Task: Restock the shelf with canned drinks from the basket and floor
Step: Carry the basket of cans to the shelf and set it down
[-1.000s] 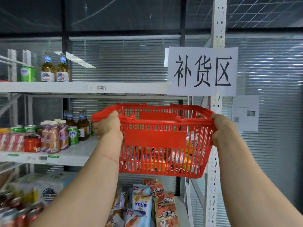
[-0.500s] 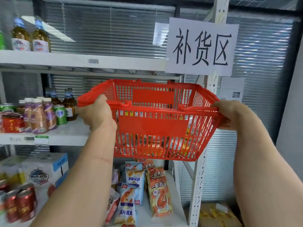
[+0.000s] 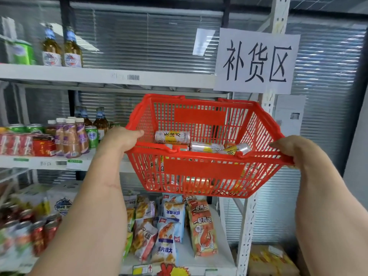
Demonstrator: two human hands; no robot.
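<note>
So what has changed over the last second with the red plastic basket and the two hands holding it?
The red plastic slatted basket has tipped its near rim down toward the person, so the silver-and-yellow drink cans lying inside now show. It hangs lower against the white metal shelf. Unchanged: the left hand and right hand still grip the basket's two ends; nothing was let go.

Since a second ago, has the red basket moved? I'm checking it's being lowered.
Yes. The red basket has come down: its rim sat near the paper sign before; now it hangs clearly below, cans visible inside.
</note>
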